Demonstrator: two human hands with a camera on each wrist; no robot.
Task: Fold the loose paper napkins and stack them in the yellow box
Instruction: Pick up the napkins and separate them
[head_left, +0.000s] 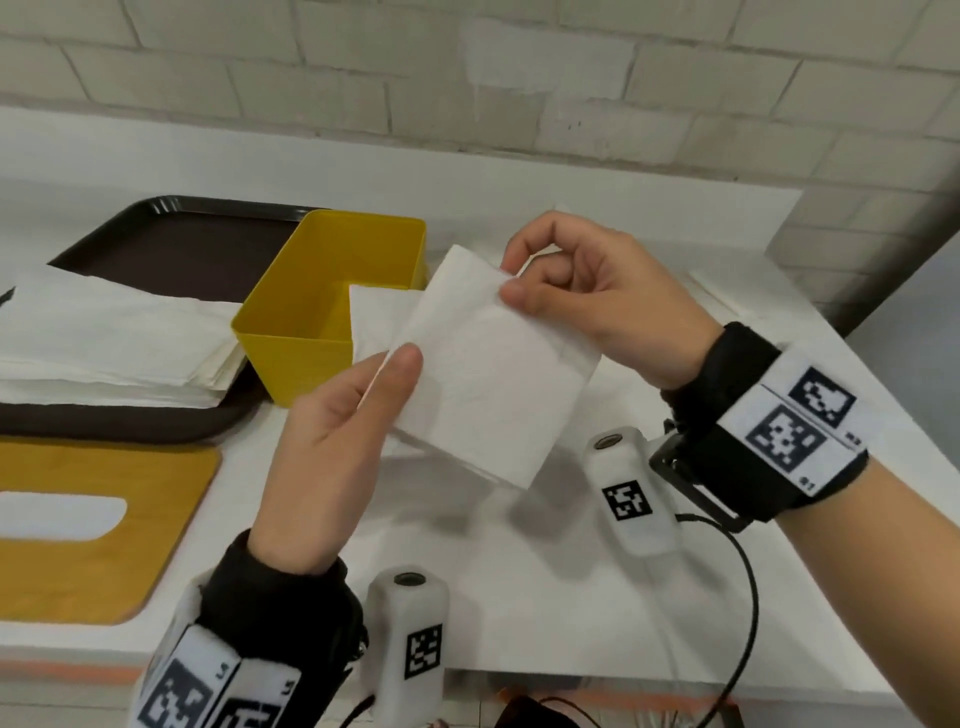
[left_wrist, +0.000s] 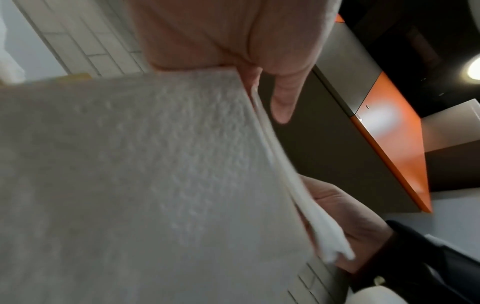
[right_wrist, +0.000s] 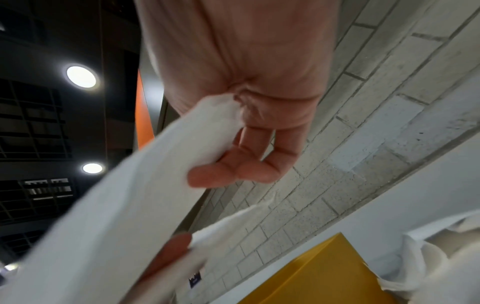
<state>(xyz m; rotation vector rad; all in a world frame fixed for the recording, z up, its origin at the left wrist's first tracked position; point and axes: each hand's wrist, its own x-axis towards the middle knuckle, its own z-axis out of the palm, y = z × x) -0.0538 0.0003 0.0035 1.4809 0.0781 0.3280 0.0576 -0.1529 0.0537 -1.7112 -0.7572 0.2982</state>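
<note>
A folded white paper napkin is held in the air in front of the yellow box. My left hand pinches its lower left corner between thumb and fingers. My right hand pinches its upper right corner. The napkin fills the left wrist view, its layered edge beside my fingers. In the right wrist view the napkin hangs from my fingers above the yellow box. A stack of loose napkins lies on the dark tray at the left.
An ochre lid with a white slot lies on the white table at the front left. A flat white sheet lies at the right behind my right hand. A white brick wall closes the back. A black cable hangs from my right wrist.
</note>
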